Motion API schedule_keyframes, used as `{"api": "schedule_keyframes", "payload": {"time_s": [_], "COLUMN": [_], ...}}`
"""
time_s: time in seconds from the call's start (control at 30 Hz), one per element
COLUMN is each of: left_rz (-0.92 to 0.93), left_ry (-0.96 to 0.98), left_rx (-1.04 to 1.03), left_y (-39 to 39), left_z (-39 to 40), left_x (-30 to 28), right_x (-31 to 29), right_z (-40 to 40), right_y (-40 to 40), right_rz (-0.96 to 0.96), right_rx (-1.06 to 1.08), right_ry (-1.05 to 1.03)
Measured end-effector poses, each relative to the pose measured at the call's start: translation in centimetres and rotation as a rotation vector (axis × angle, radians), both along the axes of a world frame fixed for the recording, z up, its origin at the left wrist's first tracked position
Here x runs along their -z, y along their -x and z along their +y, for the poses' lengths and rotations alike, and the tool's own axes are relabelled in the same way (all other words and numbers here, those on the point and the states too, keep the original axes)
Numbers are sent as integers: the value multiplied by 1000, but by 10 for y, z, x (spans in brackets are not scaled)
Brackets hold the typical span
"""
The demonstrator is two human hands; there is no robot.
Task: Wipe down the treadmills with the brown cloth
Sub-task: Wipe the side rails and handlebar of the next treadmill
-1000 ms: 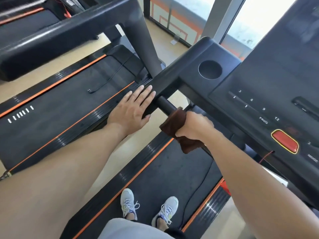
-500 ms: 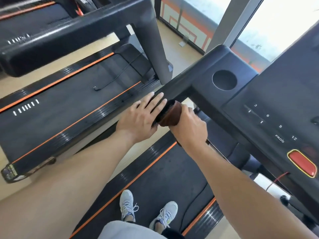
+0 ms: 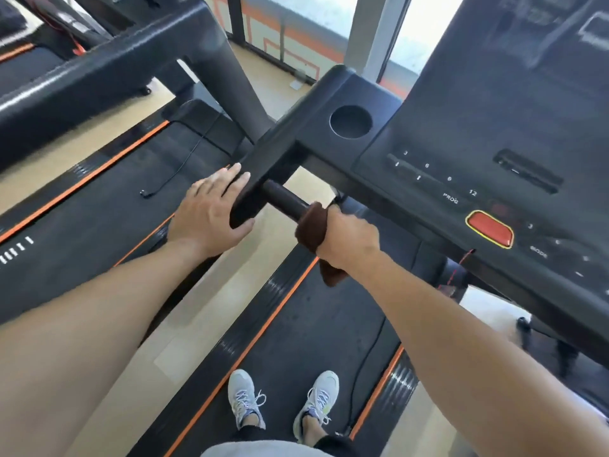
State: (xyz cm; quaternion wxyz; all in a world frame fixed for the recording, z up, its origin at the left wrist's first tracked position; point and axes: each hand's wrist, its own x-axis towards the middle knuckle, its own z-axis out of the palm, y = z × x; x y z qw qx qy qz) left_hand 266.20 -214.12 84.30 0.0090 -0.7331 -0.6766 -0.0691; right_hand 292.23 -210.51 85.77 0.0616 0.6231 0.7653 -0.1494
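On handlebar (image 3: 283, 199), right hand (image 3: 349, 240) gripping brown cloth (image 3: 309, 230)

Bright daylight from the window (image 3: 333, 14); wide-angle bending, blurred edges.

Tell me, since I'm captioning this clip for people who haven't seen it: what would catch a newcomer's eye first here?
Two bare forearms reach in from below toward a black treadmill handlebar at centre. The right hand grips the bar through a brown cloth, while the left hand rests on the arm rail's end beside it. Next comes the red stop button on the console at right, then the light sneakers on the belt below.
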Motion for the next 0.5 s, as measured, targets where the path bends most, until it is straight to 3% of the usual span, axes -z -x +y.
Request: {"api": "schedule_keyframes", "payload": {"time_s": [0.17,0.4,0.5], "left_rz": [57,69,151], "left_ry": [17,67,82], "left_rx": [-50,-364,-392], "left_y": [-6,-63,-67], "left_z": [-6,-5,-2], "left_x": [4,20,27], "right_x": [-9,9,15], "right_z": [-55,-52,-47], "right_y": [-103,-80,-69], "right_rz": [-153,-79,-58], "right_rx": [109,102,19], "right_ry": [79,-127,-185]}}
